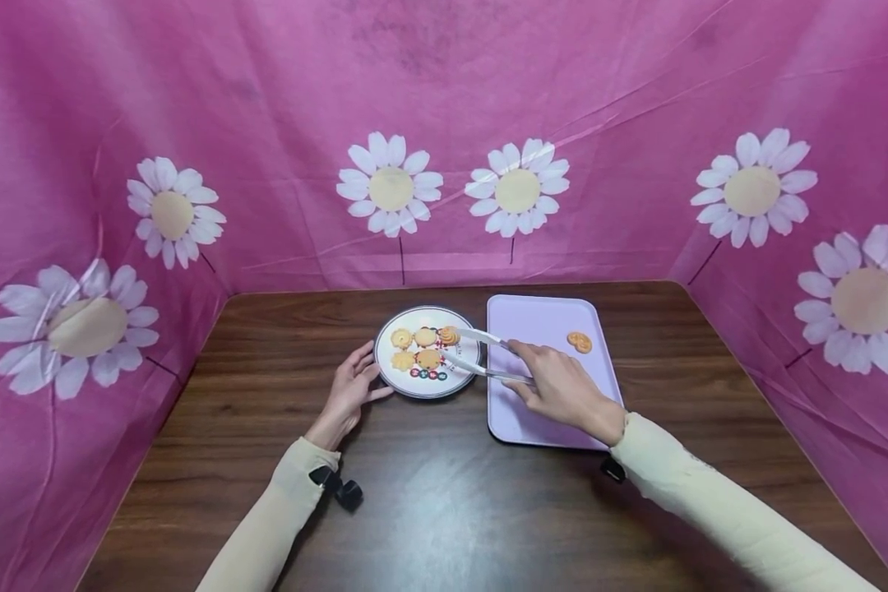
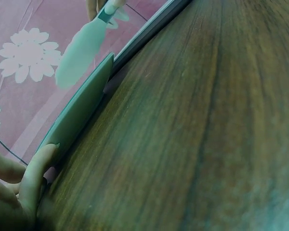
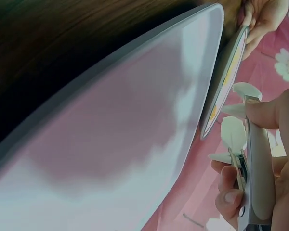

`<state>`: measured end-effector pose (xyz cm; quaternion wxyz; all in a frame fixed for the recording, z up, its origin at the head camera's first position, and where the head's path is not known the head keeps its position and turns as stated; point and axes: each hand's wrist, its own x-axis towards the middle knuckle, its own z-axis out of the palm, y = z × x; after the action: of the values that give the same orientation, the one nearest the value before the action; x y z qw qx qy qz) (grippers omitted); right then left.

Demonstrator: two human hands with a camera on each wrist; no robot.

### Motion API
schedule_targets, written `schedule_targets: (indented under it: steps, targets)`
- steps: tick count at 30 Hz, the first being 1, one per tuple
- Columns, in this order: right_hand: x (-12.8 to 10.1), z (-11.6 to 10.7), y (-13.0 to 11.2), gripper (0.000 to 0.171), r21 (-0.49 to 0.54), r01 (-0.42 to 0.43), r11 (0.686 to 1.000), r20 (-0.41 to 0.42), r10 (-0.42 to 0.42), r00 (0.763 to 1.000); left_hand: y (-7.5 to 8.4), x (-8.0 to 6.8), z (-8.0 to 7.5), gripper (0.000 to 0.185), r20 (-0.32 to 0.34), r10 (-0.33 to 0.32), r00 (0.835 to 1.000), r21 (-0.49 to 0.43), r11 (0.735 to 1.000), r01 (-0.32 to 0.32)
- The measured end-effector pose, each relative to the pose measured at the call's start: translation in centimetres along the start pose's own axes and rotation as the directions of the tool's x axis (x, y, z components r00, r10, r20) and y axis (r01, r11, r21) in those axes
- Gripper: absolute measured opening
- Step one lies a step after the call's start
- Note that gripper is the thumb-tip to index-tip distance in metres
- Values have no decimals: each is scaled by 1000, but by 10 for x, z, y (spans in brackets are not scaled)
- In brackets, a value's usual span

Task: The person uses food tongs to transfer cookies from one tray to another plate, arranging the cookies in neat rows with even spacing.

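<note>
A round white plate [image 1: 385, 362] with several golden cookies [image 1: 425, 337] sits mid-table. My left hand [image 1: 366, 370] rests with fairly straight fingers against the plate's left rim; one finger [image 2: 36, 178] shows at the plate edge [image 2: 82, 108]. My right hand [image 1: 521, 366] grips metal tongs [image 1: 484, 338] over the lilac tray [image 1: 540, 411]. The tong arms are spread over the plate's right side, around the rightmost cookie [image 1: 450, 335]; I cannot tell if they touch it. One cookie [image 1: 580, 341] lies on the tray. The right wrist view shows the tongs [image 3: 257, 163], tray [image 3: 111, 134] and plate [image 3: 226, 72].
The dark wooden table [image 1: 444, 510] is walled on three sides by pink cloth with white daisies [image 1: 390, 185]. The tray lies just right of the plate, almost touching it. Bare wood stretches in front of both and to the far left and right.
</note>
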<state>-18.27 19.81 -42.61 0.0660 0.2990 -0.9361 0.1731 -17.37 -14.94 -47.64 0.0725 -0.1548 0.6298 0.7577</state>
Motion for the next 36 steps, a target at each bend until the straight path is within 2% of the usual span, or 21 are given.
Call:
schedule_targets:
  steps: [13, 29, 36]
  targets:
    - [-27, -14, 41, 61, -83, -66, 994, -79, 59, 995, 0, 0, 0, 57, -1, -4, 1000, 1, 1000, 4]
    - [-59, -22, 73, 59, -79, -187, 979, -90, 180, 980, 1, 0, 2, 57, -15, -14, 1000, 8, 1000, 14]
    - [-71, -27, 83, 57, -118, -236, 965, -82, 228, 970, 1, 0, 2, 56, -19, -12, 1000, 15, 1000, 12]
